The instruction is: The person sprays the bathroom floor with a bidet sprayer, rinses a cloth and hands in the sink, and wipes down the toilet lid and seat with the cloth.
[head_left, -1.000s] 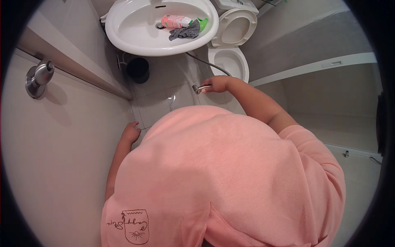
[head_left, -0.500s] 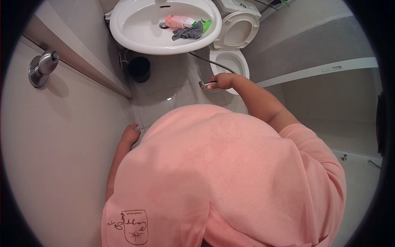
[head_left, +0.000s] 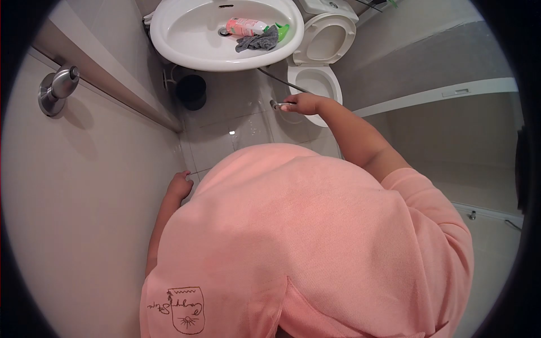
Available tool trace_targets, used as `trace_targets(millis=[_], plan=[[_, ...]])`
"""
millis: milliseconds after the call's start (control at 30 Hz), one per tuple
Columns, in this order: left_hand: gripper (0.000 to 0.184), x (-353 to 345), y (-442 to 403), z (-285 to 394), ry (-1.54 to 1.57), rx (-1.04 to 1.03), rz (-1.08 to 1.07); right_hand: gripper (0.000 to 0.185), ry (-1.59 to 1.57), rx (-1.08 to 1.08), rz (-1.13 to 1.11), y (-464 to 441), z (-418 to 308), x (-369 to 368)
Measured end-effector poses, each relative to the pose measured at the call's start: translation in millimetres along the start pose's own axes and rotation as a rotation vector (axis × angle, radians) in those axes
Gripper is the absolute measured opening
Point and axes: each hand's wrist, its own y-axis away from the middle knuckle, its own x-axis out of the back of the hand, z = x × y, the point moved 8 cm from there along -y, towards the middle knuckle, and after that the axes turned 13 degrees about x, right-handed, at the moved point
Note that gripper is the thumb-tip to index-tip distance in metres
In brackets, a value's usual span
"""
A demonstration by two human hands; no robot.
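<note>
Right below you, your pink shirt [head_left: 315, 225] fills the foreground and hides much of the nearer floor [head_left: 214, 143]. To your left, beside the door [head_left: 84, 197] with its round metal knob [head_left: 58, 89], your left hand [head_left: 180, 185] hangs low; one finger points out, but you cannot tell whether the others are apart or together. Your right hand [head_left: 305, 103] is clamped around the metal spray nozzle [head_left: 275, 105], which you hold over the tiles just short of the toilet [head_left: 320, 82]. Those tiles look wet and shiny, with a bright glint on them. That hand and forearm cover part of the toilet's near edge. Past your fingers, the grey hose [head_left: 277, 77] runs up under the sink, whose rim hides the rest.

Farther on, the dark bucket [head_left: 191, 92] stands on the floor by the left wall, too dark inside to show its contents. The white sink [head_left: 183, 36] overhangs the floor just beyond it. In its basin lie a pink-and-white bottle [head_left: 242, 27] with a green spray top [head_left: 283, 32], near the drain [head_left: 224, 32], and a crumpled grey cloth [head_left: 258, 40] against the bottle. Right of the sink, the toilet's seat and lid are raised against the tank [head_left: 328, 7].
</note>
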Motion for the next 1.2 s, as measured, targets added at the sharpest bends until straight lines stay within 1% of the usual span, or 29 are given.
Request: trace_targets(millis=[33, 100, 133, 200, 233, 300, 433, 533, 633, 733, 800, 900, 1000, 1200], plan=[[0.049, -1.6, 1.8, -0.7, 0.002, 0.015, -0.011, 0.059, 0.0, 0.001, -0.001, -2.8, 0.8, 1.9], [0.05, -3.2, 3.0, -3.6, 0.004, 0.033, -0.02, 0.055, -0.163, -0.012, 0.091, -9.1, 3.2, 9.0], [0.05, -6.2, 0.2, -6.8, 0.011, 0.039, -0.025, 0.055, -0.163, -0.011, 0.09, -11.4, -0.5, 11.2], [0.05, -11.9, -5.3, -14.1, 0.019, 0.044, -0.03, 0.049, -0.353, -0.094, 0.179, -12.7, 0.1, 18.3], [0.05, -14.2, -7.1, -17.3, 0.035, 0.048, -0.043, 0.049, -0.353, -0.094, 0.178, -14.4, -0.7, 20.6], [0.05, -18.3, -9.8, -23.1, 0.052, 0.052, -0.054, 0.044, -0.467, -0.167, 0.205, -15.8, 3.5, 23.5], [0.049, -25.1, -12.4, -30.0, 0.032, 0.058, -0.076, 0.042, -0.47, -0.189, 0.157, -17.3, 7.0, 24.4], [0.049, -32.2, -14.2, -35.2, 0.039, 0.067, -0.106, 0.042, -0.459, -0.185, 0.167, -17.8, 5.9, 25.9], [0.049, -36.3, -14.1, -38.8, 0.04, 0.078, -0.122, 0.043, -0.515, -0.183, 0.177, -24.3, 8.1, 24.9], [0.049, -36.5, -16.1, -38.1, 0.023, 0.073, -0.128, 0.045, -0.548, -0.13, 0.221, -30.5, 3.4, 25.0], [0.049, -34.4, -17.6, -37.7, 0.015, 0.078, -0.133, 0.055, -0.544, -0.179, 0.15, -27.8, -2.1, 19.1], [0.049, -30.9, -21.0, -35.3, 0.004, 0.068, -0.137, 0.056, -0.5, -0.173, 0.09, -30.9, -3.4, 10.8], [0.049, -25.0, -20.6, -31.5, 0.006, 0.036, -0.116, 0.058, -0.481, -0.119, 0.108, -35.1, -14.5, 15.9], [0.049, -22.9, -15.2, -29.6, -0.026, 0.039, -0.109, 0.058, -0.508, -0.109, 0.053, -45.9, -2.5, -4.5]])
